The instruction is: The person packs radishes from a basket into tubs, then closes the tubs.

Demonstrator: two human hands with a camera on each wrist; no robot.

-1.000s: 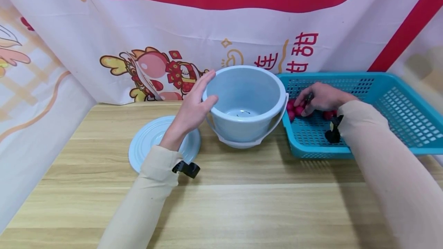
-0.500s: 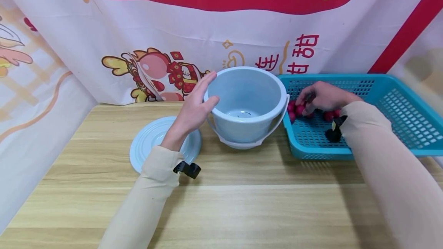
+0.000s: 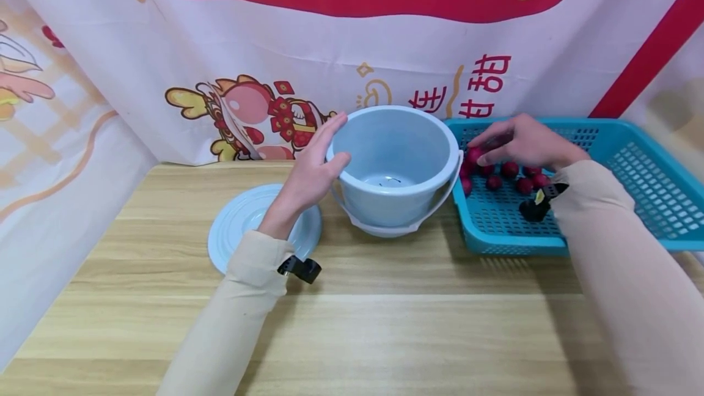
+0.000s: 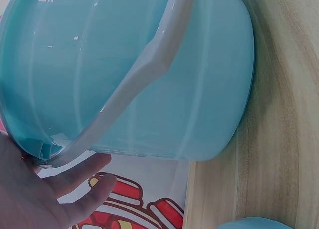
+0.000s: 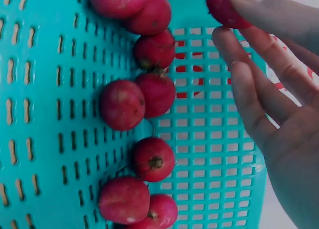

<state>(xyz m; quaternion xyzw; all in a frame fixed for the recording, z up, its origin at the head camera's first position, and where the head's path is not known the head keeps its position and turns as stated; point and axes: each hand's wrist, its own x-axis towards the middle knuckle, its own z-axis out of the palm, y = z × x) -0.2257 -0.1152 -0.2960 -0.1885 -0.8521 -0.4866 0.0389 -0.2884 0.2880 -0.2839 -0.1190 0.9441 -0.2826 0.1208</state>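
A light blue bucket stands upright on the table with its mouth up and its white handle hanging down. My left hand rests against the bucket's left rim, fingers fairly straight and the thumb over the edge. At the far left corner of a turquoise basket, my right hand pinches a red radish between thumb and fingers. In the right wrist view that radish shows above the other radishes lying in the basket.
A round light blue lid lies on the wooden table, partly under the left forearm. The basket sits close to the bucket's right side. A printed white and red cloth hangs behind.
My right hand has risen slightly and shifted right, now with a radish in its fingers; more radishes show below it. The left hand stays at the bucket's rim.
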